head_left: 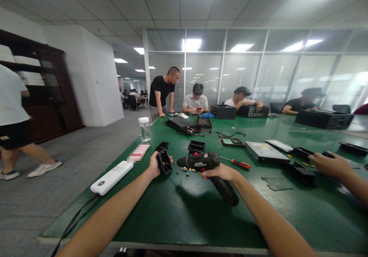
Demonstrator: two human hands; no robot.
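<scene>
My left hand [154, 165] is closed around a small black plastic housing [164, 162], tilted up with its hollow side toward me. In my right hand [219, 172] is a black cordless drill [201, 161], its nose pointing left at the housing. Whether the bit touches the housing I cannot tell. Small brass-coloured parts [187, 169] lie on the table just below the drill's nose. Behind the drill sits another black plastic piece [196, 146], and a further dark one [161, 146] lies past my left hand. An orange-handled screwdriver [240, 164] rests right of the drill.
A white power strip [112, 177] and a clear bottle [144, 129] stand along the left edge of the green table [161, 222]. A silver drive [266, 152] lies to the right, near a co-worker's hand [330, 165]. Several people work around black computer cases [223, 111] at the far side.
</scene>
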